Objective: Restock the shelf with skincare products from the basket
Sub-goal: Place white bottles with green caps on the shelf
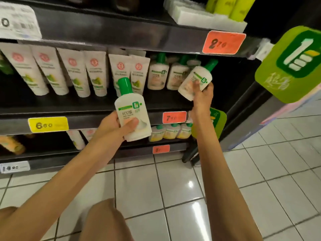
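White bottles with green caps already stand on the shelf [97,108]. The right hand [202,94] holds one bottle [195,82], tilted, beside them; the left hand [118,126] grips a second bottle [132,113] in front. Both are not yet placed; the basket is not visible.

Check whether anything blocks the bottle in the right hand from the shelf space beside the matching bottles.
Nothing visible does. The right hand holds the white plastic bottle with a green cap, tilted, just right of the standing matching bottles; the black shelf beyond it looks open.
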A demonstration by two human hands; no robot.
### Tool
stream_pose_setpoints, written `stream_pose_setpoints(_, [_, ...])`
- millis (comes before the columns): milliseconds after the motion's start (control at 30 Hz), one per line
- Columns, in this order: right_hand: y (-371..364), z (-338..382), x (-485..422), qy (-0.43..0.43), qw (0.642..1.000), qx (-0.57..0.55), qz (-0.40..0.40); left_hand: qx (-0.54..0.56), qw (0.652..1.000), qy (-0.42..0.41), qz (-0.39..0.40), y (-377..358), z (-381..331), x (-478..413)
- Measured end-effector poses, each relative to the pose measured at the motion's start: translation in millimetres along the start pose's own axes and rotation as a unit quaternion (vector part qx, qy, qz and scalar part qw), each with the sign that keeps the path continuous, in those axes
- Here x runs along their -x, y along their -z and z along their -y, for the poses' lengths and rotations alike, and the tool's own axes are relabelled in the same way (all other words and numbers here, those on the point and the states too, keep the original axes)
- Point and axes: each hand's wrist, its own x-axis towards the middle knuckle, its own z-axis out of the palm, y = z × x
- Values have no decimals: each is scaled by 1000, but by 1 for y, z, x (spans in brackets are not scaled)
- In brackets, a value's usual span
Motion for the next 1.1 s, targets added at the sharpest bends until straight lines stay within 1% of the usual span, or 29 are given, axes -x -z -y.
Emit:
stream_pose_setpoints(67, [0, -2, -14, -15, 1000, -3, -10, -7, 1000, -1, 8, -2, 1, -2])
stream_pose_setpoints(133, [-2, -3, -24, -21, 999, 35, -3, -14, 1000, 2, 14, -5, 2, -3])
stream_pose_setpoints(267, [-1, 6, -45, -59, 992, 104, 48, -27, 999, 13, 25, -8, 5, -3])
stream_pose_setpoints(367, [6, 18, -63, -89, 968, 216, 89, -39, 999, 16, 34, -11, 5, -2])
stream_pose_setpoints(400, [10, 22, -66, -103, 961, 236, 101, -38, 999, 16, 34, -12, 5, -2])
stream_pose_setpoints(467, [20, 26, -70, -139, 953, 236, 128, -38, 999, 15, 29, -13, 4, -2])
stream_pose_setpoints(533, [29, 28, -71, -156, 949, 229, 147, -42, 999, 17, 22, -14, 4, -1])
stream_pose_setpoints(733, [34, 13, -67, -86, 975, 149, 138, -41, 999, 19, 20, -19, 3, 5])
stream_pose_setpoints(833, [33, 3, -69, -55, 981, 114, 149, -43, 998, 16, 30, -17, 3, 6])
stream_pose_setpoints(967, [37, -7, -70, -32, 974, 127, 183, -45, 998, 16, 34, -16, 3, 5])
stream_pose_setpoints(1100, [39, -15, -72, 4, 971, 166, 170, -54, 998, 9, 40, -20, 2, 2])
